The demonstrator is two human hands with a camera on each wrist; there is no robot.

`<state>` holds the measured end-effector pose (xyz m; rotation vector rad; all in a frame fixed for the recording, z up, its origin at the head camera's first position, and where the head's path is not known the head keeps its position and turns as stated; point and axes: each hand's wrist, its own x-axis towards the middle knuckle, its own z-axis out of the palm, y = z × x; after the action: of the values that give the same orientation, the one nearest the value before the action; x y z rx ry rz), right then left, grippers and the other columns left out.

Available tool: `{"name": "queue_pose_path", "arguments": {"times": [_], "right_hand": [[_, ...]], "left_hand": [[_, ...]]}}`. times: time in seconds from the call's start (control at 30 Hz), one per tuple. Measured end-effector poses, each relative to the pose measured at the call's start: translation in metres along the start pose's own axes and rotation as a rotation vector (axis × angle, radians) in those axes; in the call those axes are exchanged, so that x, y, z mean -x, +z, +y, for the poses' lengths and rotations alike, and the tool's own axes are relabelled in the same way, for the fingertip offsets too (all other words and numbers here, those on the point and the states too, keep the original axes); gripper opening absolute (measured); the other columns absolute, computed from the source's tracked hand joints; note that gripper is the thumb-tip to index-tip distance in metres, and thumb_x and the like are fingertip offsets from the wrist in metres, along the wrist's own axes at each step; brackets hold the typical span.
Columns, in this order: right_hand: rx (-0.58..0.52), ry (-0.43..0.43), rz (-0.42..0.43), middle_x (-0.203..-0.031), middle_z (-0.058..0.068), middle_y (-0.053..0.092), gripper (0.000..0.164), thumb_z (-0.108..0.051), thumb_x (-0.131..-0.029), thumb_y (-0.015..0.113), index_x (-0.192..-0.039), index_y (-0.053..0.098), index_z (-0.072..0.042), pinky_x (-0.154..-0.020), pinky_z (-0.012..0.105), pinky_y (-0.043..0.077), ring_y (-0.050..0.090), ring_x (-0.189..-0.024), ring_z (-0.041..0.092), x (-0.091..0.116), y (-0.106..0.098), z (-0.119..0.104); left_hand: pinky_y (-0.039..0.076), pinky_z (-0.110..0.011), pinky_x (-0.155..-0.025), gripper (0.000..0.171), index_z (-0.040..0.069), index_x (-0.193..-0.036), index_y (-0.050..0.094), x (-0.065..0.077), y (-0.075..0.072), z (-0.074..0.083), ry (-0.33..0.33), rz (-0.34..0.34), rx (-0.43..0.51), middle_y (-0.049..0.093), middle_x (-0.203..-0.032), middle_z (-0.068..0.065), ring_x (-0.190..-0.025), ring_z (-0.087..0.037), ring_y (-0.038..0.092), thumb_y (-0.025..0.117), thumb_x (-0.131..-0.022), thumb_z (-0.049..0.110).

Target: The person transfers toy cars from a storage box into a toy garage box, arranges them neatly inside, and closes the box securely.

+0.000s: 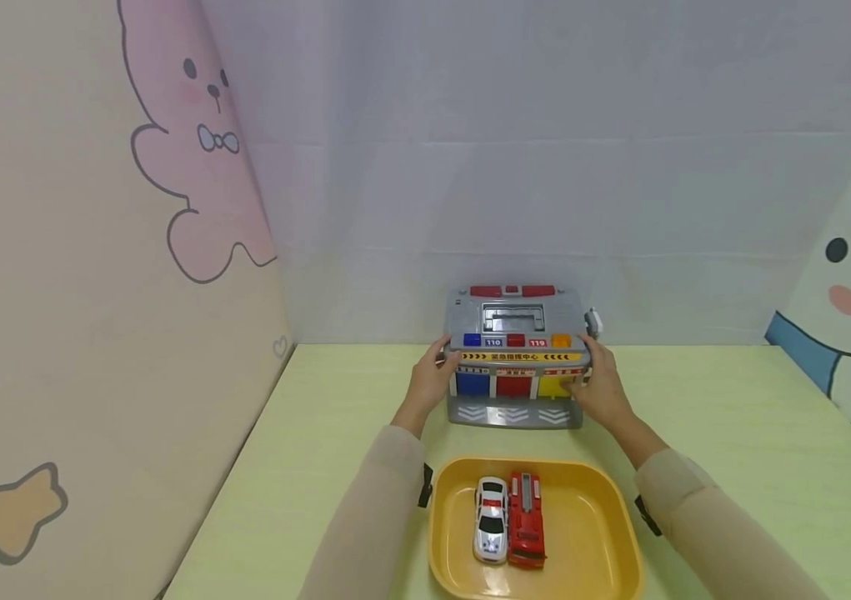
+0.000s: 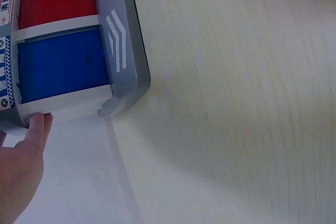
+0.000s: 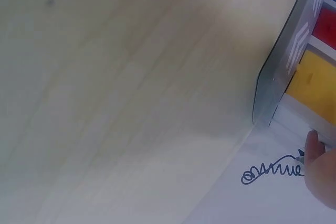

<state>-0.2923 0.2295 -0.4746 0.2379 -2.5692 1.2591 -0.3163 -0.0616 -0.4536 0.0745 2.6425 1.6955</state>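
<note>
A grey toy garage [image 1: 513,325] with blue, red and yellow doors stands at the back of the table, against the curtain. My left hand [image 1: 431,379] holds its left side; in the left wrist view, fingers [image 2: 38,132] touch the white side wall beside the blue door [image 2: 63,65]. On the opposite side, my right hand [image 1: 605,387] grips the edge near the yellow door [image 1: 554,385]. The right wrist view shows a fingertip [image 3: 312,142] against that side's white wall. The far faces of the garage are hidden.
In front of the garage, between my forearms, sits a yellow tray [image 1: 605,475]. It holds a white toy police car [image 1: 491,521] and a red toy fire truck [image 1: 526,525]. A small white-and-grey part [image 1: 593,322] sticks out at the garage's right. Printed panels [image 1: 132,333] flank the table.
</note>
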Motion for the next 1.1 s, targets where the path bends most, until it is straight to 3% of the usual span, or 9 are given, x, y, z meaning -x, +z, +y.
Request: {"name": "queue_pose_path", "arguments": {"times": [0.77,1.1], "right_hand": [[0.009,0.009,-0.007,-0.147,0.033,0.018,0.087,0.004,-0.083,0.073,-0.151,0.018,0.005,-0.099,0.059,0.040,0.033,-0.125,0.047,0.005,-0.006,-0.011],[0.099,0.017,-0.003,-0.147,0.035,0.017,0.093,-0.014,-0.081,0.082,-0.149,0.022,0.007,-0.105,0.064,0.027,0.022,-0.131,0.053,0.002,-0.008,-0.018]], "left_hand": [[0.046,-0.044,-0.099,0.052,0.021,-0.150,0.040,0.001,0.001,0.002,0.000,0.007,-0.001,0.052,-0.138,-0.019,-0.125,-0.032,0.051,0.053,-0.102,0.035],[0.046,-0.045,-0.099,0.053,0.021,-0.150,0.040,0.001,0.002,0.002,-0.002,0.008,-0.006,0.050,-0.139,-0.019,-0.126,-0.032,0.050,0.053,-0.101,0.037]]}}
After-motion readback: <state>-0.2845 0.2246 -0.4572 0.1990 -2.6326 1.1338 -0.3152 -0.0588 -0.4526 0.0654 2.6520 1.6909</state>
